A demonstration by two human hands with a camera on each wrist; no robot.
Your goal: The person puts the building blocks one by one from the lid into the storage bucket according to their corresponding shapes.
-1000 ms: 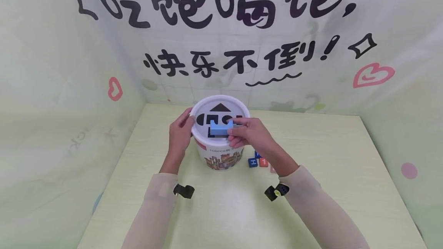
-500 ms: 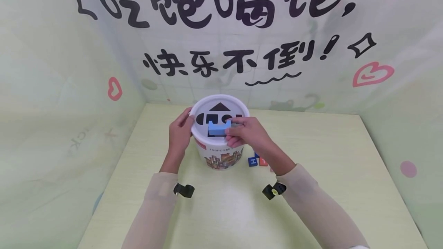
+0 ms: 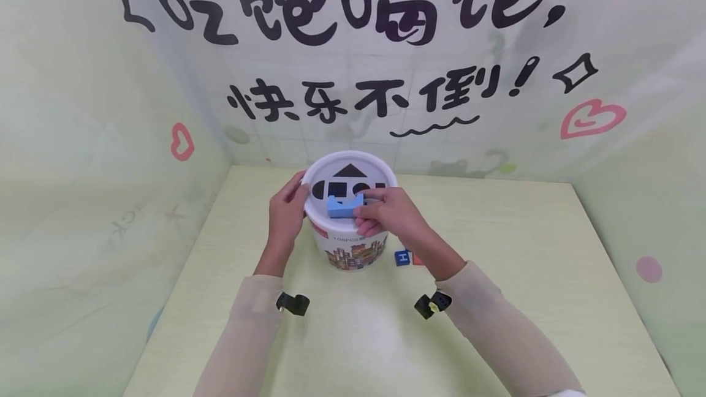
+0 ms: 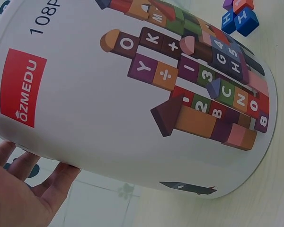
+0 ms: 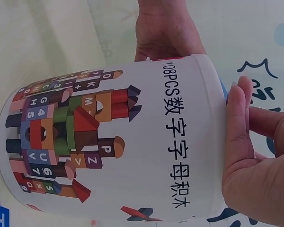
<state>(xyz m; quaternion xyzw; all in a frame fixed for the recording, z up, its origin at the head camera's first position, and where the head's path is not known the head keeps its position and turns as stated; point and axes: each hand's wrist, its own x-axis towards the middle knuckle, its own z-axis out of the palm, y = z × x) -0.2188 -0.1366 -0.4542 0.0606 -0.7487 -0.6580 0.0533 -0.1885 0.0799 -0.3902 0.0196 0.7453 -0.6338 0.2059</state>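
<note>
A white bucket (image 3: 353,256), printed with toy blocks, stands upright under a white lid (image 3: 371,168) with black shape-cut holes. My left hand (image 3: 287,210) holds the bucket's left side, thumb near the rim; in the left wrist view its fingers (image 4: 59,184) lie against the wall. Between thumb and fingers my right hand (image 3: 388,210) pinches a light-blue block (image 3: 343,207) with a curved notch. This block is over the front part of the lid, covering the front hole. Whether it enters that hole cannot be seen. Only a blue sliver of the block (image 5: 222,88) shows in the right wrist view.
Small letter cubes lie right of the bucket: a blue H cube (image 3: 402,258) and a red one (image 3: 418,258), partly under the right forearm. In the left wrist view several cubes (image 4: 246,21) sit together. A printed cloth wall (image 3: 309,139) closes off the table's back.
My right hand has brought the blue block slightly left and lower over the front hole. The square hole behind it now shows whole. The left hand and bucket stay put.
</note>
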